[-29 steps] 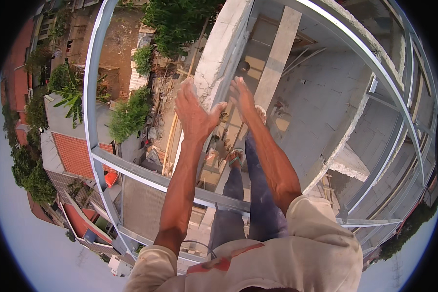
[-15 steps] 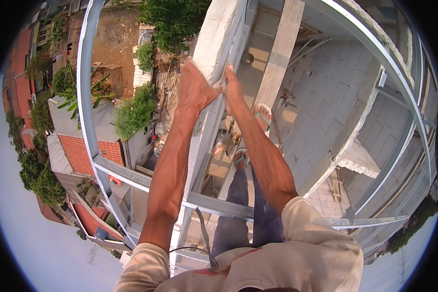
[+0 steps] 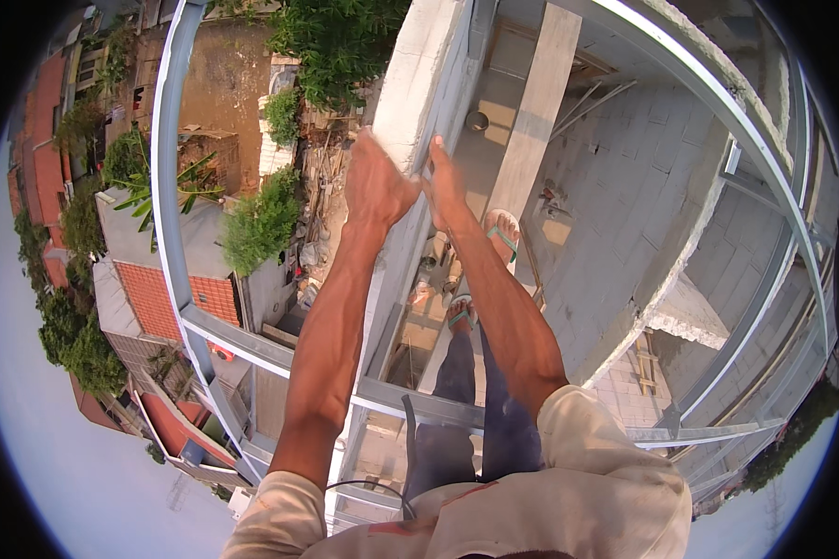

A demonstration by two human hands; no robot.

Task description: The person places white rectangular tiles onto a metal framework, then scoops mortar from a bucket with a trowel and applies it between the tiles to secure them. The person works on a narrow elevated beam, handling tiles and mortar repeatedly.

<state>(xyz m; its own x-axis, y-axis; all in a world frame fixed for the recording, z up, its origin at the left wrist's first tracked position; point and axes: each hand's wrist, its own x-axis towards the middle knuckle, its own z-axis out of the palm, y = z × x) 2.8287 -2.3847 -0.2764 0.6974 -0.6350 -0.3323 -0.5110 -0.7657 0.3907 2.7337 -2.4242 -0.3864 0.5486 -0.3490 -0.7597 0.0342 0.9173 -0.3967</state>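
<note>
A long pale concrete beam (image 3: 405, 116), like the top of a wall, runs away from me. A grey steel channel (image 3: 449, 102) lies along its right side. My left hand (image 3: 378, 184) is closed over the beam's left edge, its fingers slightly blurred and partly hidden. Close beside it, my right hand (image 3: 445, 184) is closed against the channel, one digit pointing up along the metal and the other fingers mostly hidden. The two hands nearly meet at the beam's near part.
Steel frame members curve round me on the left (image 3: 163, 158) and right (image 3: 718, 79), with a crossbar (image 3: 419, 401) before my waist. My sandalled feet (image 3: 502, 233) stand high on narrow supports beside a wooden plank (image 3: 536, 112). A grey block wall (image 3: 615, 224) drops away right; trees and roofs lie far below left.
Both hands have shifted slightly toward me along the beam, still close together. My view has moved a little with them, and the black strap at my waist has swung slightly right.
</note>
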